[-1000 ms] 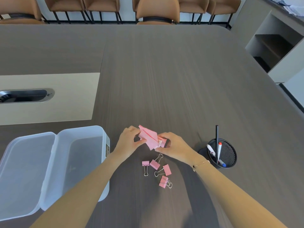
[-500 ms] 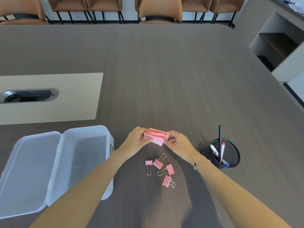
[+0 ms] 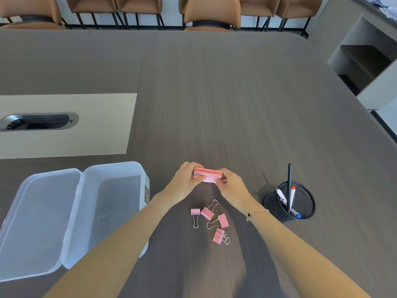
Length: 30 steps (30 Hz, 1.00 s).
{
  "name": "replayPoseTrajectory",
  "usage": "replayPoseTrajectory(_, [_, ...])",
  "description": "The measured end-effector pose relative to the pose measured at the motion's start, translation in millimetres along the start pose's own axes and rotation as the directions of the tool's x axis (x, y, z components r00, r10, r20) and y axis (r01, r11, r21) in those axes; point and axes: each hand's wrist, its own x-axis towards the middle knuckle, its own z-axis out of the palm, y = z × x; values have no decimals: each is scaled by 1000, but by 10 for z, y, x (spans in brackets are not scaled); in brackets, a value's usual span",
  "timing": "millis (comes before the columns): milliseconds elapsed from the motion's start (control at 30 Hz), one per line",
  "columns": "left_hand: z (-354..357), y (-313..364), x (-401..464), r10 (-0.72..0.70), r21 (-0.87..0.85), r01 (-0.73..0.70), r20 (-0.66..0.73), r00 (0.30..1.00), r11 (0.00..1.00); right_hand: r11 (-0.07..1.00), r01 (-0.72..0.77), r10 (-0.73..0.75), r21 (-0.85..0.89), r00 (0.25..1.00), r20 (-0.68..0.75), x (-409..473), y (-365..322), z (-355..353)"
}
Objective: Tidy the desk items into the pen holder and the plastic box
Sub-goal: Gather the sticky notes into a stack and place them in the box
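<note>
A stack of pink sticky notes (image 3: 208,174) is held just above the desk between both hands. My left hand (image 3: 186,183) grips its left end and my right hand (image 3: 232,186) grips its right end. Several pink binder clips (image 3: 211,220) lie loose on the desk just below my hands. The clear plastic box (image 3: 120,203) stands open at the left, its lid (image 3: 36,220) flipped out to its left side. At the right stands the black mesh pen holder (image 3: 300,207) with a few pens in it.
The dark wooden desk (image 3: 214,104) stretches far ahead. A beige panel with a cable slot (image 3: 38,121) sits at the left. Brown chairs (image 3: 211,14) line the far edge, and a shelf unit (image 3: 365,61) stands at the right.
The sticky notes, loose and fanned a second ago, are now squared into a neat flat stack between both hands. The clips, box and pen holder have not moved.
</note>
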Motion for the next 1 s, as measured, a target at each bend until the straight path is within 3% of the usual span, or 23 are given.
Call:
replayPoseTrajectory(200, [-80, -72, 21, 11, 13, -11, -36, 999, 1000, 997, -9, 11, -81, 1000, 24, 28, 31, -61])
replayPoseTrajectory(333, [-60, -31, 3, 38, 15, -36, -96, 995, 999, 999, -13, 13, -37, 1000, -14, 21, 49, -27])
replayPoseTrajectory(467, [-76, -66, -15, 19, 1, -19, -27, 999, 1000, 999, -16, 16, -42, 1000, -7, 14, 65, -19])
replayPoseTrajectory(567, [-129, 13, -26, -39, -41, 38, -17, 999, 998, 999, -36, 36, 21, 999, -10, -5, 26, 4])
replayPoseTrajectory(733, [-727, 197, -140, -46, -120, 42, -29, 999, 992, 982, 50, -54, 182, 998, 17, -2, -388, -109])
replayPoseTrajectory(867, [-1425, 150, -480, -167, -294, 140, -68, 984, 945, 972, 61, -78, 226, 995, 68, -102, -715, -243])
replayPoseTrajectory(1000, [-1841, -202, -848, -360, -356, 346, 28, 933, 868, 973, 19, -30, 229, 999, 43, -188, -638, -284])
